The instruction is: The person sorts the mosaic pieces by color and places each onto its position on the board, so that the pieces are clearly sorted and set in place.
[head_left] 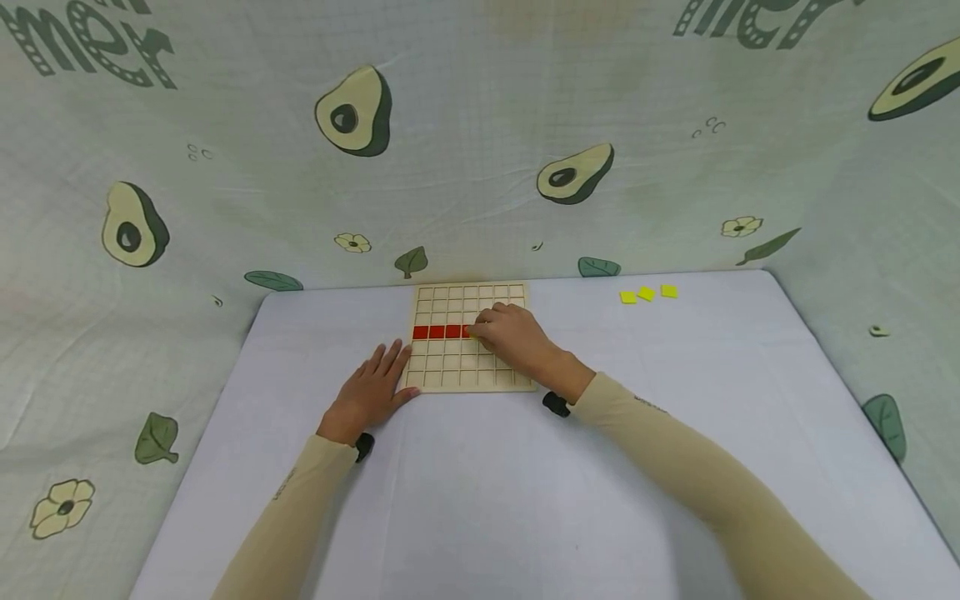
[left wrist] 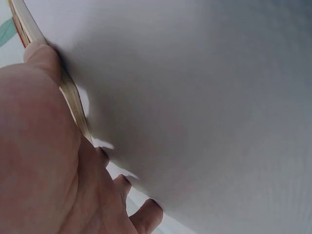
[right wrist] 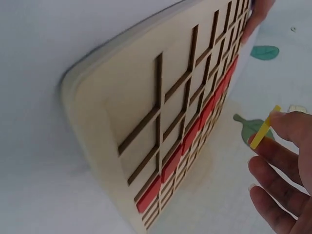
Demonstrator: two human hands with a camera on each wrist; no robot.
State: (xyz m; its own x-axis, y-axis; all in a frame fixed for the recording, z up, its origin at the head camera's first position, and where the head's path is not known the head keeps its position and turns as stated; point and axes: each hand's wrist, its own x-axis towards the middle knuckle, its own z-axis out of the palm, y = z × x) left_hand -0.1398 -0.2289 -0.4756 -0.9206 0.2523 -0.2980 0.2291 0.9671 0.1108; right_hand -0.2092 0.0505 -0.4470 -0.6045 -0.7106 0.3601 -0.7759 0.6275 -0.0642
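A pale wooden grid board (head_left: 471, 388) lies on the table, with a row of red square tiles (head_left: 437, 332) set across its middle. My right hand (head_left: 517, 337) is over the right part of the board, hiding the cells beneath. Between its thumb and index finger it pinches a thin yellow square tile (right wrist: 265, 127), seen edge-on in the right wrist view and raised off the grid. At the near left corner, my left hand (head_left: 371, 392) rests with fingers extended along the board's left edge and its thumb at the near edge.
Several yellow tiles, among them one loose tile (head_left: 669, 291), lie at the back right of the white table (head_left: 480, 500). A cloth backdrop (head_left: 465, 100) with avocado prints rises behind the table and along its sides.
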